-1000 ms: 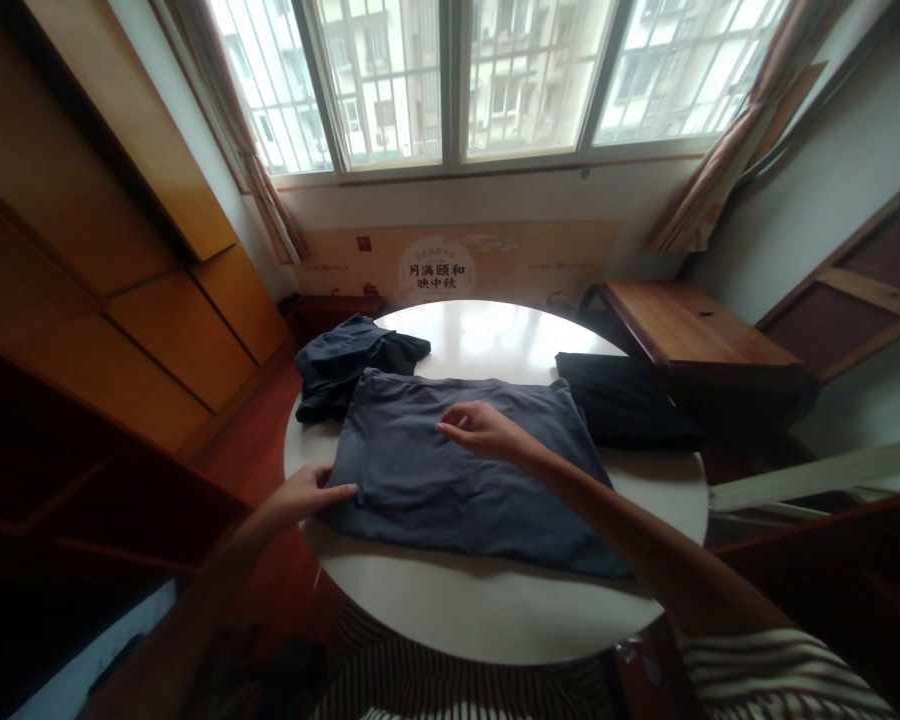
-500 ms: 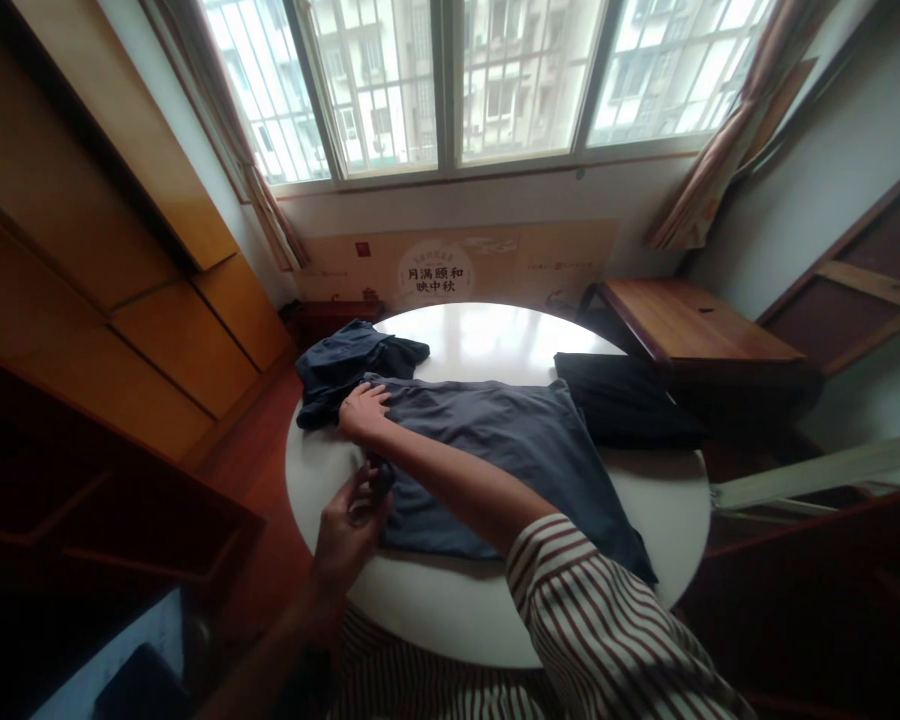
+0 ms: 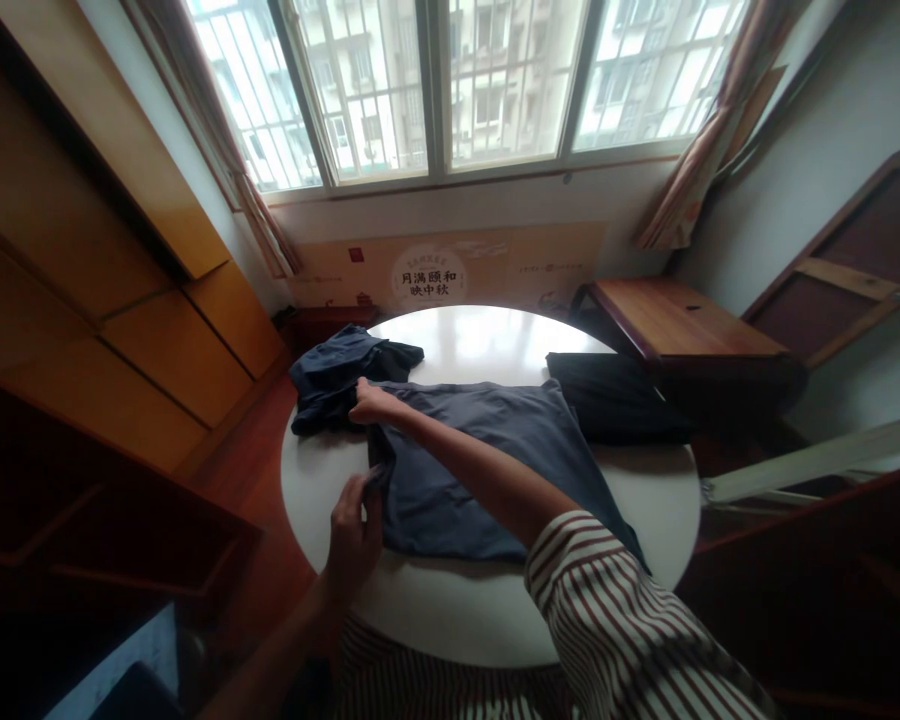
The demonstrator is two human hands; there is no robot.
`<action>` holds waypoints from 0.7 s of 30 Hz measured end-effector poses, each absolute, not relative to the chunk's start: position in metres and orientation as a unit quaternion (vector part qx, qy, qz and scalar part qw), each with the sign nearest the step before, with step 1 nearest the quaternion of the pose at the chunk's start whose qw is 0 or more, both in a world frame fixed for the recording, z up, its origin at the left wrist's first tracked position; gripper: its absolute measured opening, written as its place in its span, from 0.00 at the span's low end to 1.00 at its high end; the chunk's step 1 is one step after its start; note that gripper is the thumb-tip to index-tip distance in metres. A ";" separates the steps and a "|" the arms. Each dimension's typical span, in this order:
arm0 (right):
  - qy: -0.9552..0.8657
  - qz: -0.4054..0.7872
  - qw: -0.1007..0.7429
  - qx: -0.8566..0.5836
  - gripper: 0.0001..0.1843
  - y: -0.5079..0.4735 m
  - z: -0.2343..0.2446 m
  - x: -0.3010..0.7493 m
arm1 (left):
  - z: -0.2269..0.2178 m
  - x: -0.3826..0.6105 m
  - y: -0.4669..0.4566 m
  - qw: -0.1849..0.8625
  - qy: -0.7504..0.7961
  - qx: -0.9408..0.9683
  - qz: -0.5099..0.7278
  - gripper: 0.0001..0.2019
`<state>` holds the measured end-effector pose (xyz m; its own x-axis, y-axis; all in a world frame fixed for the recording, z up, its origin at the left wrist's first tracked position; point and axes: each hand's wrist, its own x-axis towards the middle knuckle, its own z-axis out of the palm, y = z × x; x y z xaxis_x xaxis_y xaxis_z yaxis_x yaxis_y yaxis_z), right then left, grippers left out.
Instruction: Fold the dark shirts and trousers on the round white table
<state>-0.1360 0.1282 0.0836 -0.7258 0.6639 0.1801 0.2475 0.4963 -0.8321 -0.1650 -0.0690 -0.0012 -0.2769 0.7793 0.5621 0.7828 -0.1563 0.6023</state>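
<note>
A grey-blue garment (image 3: 480, 470) lies spread on the round white table (image 3: 435, 610), its left edge slightly lifted and creased. My right hand (image 3: 373, 402) reaches across the cloth, and its fingers are closed on the garment's far left corner. Nearer to me, my left hand (image 3: 355, 535) pinches the same left edge between thumb and fingers. My right forearm covers part of the garment's middle.
Crumpled dark blue clothing (image 3: 337, 370) sits at the table's left, close to my right hand. A folded black garment (image 3: 615, 400) rests at the right. Beyond the table stands a wooden side table (image 3: 690, 315); tall cabinets (image 3: 187, 320) line the left.
My right hand has gone from lying spread on the corner to gripping it. My left hand has shifted slightly, and the left edge is now raised between both hands.
</note>
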 end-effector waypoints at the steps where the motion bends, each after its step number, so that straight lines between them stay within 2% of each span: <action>1: -0.824 0.425 0.230 -0.295 0.19 0.133 0.082 -0.132 | 0.002 -0.160 -0.066 0.014 -0.630 -0.621 -0.466 0.17; 3: -0.806 0.440 0.221 -0.329 0.26 0.142 0.083 -0.113 | 0.012 -0.147 -0.057 0.017 -0.579 -0.674 -0.458 0.17; 5: -0.768 0.471 0.267 -0.341 0.31 0.149 0.088 -0.080 | 0.024 -0.126 -0.046 -0.008 -0.510 -0.740 -0.439 0.18; 8: -0.680 0.529 0.354 -0.363 0.32 0.152 0.097 -0.010 | 0.040 -0.086 -0.028 -0.042 -0.396 -0.833 -0.384 0.21; 12: -0.614 0.535 0.407 -0.413 0.29 0.145 0.088 0.090 | 0.040 -0.026 -0.007 -0.045 -0.310 -0.915 -0.256 0.21; 14: -0.607 0.521 0.406 -0.442 0.26 0.141 0.072 0.127 | 0.032 0.000 -0.001 -0.051 -0.290 -0.936 -0.194 0.20; 16: -0.619 0.491 0.382 -0.480 0.30 0.140 0.052 0.151 | 0.022 0.020 0.001 -0.052 -0.281 -0.946 -0.151 0.18; 18: -0.651 0.423 0.356 -0.520 0.35 0.143 0.036 0.163 | 0.013 0.032 0.000 -0.050 -0.277 -0.951 -0.131 0.18; 21: -0.694 0.307 0.333 -0.560 0.31 0.149 0.027 0.169 | 0.003 0.039 -0.002 -0.045 -0.270 -0.953 -0.132 0.20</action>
